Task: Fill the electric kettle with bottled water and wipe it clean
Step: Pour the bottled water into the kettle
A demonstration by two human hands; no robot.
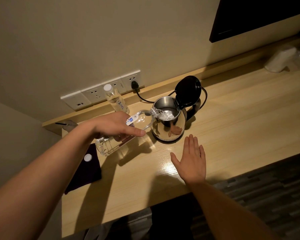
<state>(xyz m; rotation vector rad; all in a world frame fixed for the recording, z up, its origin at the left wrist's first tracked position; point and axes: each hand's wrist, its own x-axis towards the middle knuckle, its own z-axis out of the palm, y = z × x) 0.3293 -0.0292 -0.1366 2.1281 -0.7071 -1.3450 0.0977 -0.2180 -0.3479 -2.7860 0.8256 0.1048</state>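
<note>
A steel electric kettle [170,129] stands on its base on the wooden desk [232,122], its black lid [188,90] tipped up and open. My left hand [114,126] grips a clear water bottle [142,122] tilted almost flat, its neck over the kettle's mouth, and water pours in. My right hand [191,160] rests flat on the desk just in front of the kettle, fingers together, holding nothing. The bottle's white cap [87,157] lies on a dark cloth [87,168] at the desk's left end.
A second capped water bottle [115,98] stands by the wall sockets [100,91]. The kettle's black plug [134,84] and cord run behind it. A white wrapped roll [279,59] lies at the far right. A dark screen [260,16] hangs above.
</note>
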